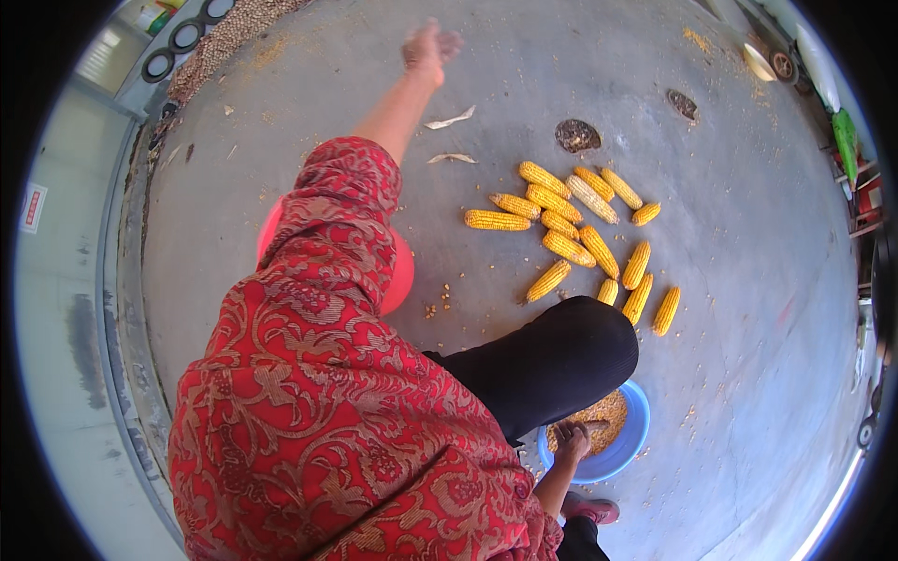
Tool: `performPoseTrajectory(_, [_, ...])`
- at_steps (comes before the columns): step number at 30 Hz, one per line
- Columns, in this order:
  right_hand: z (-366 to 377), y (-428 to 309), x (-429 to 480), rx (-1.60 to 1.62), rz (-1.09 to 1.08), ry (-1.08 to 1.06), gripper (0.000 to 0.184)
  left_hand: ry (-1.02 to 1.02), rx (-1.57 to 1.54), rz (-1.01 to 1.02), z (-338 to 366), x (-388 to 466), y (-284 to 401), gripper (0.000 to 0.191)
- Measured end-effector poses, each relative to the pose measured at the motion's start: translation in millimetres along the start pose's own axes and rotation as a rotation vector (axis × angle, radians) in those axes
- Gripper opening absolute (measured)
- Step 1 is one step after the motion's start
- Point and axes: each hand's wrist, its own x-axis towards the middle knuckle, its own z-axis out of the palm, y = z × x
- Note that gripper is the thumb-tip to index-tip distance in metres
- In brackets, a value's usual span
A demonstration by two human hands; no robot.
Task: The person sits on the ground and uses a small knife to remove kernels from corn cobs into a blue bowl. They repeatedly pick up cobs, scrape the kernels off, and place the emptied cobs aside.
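My left hand [429,55] is stretched out over the concrete floor at the top, blurred, with its fingers spread and nothing seen in it. Low on the right, my right hand [572,440] is over a blue plastic basin [637,428] of loose corn kernels [609,421]; a finger points across them, and whether the hand grips anything is unclear. Several yellow ears of corn [497,220] lie scattered on the floor beyond my knee, one of them paler [591,199]. A red round object [400,277] is partly hidden under my left sleeve.
Two dry husk pieces [450,119] and a dark patch [577,135] lie on the floor past the ears. Tyres [186,36] and a long heap of small brown pieces [228,42] are at the upper left. A pale bowl [759,63] stands by a wheel [783,64] at the upper right.
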Motion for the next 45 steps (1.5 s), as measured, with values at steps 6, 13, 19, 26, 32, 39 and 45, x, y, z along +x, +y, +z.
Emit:
performPoseTrajectory(6, [10, -15, -20, -0.184, -0.001, 0.087, 0.024, -0.331, 0.539, -0.483, -6, -138, -174, 0.015])
performPoseTrajectory(13, [5, -10, -34, -0.602, -0.138, 0.213, 0.035, -0.560, 1.299, -0.253, -78, -207, -282, 0.021])
performPoseTrajectory(19, [7, -15, -35, -0.885, -0.375, 0.184, 0.038, -0.670, 1.681, -0.029, -62, -157, -299, 0.046])
performPoseTrajectory(26, [16, -13, -23, -0.516, 0.058, 0.408, 0.039, -0.895, 1.895, -0.309, -46, -143, -316, 0.074])
performPoseTrajectory(32, [24, -18, -6, -0.675, 0.053, 0.558, 0.040, -0.838, 1.874, -0.209, -58, -170, -332, 0.077])
performPoseTrajectory(39, [25, -20, 16, -0.925, 0.124, 0.595, 0.042, -0.583, 1.057, -0.587, -67, -226, -305, 0.056])
performPoseTrajectory(45, [20, -15, 0, -0.359, 0.119, 0.557, 0.032, -0.562, 0.112, -1.225, -22, -278, -255, 0.044])
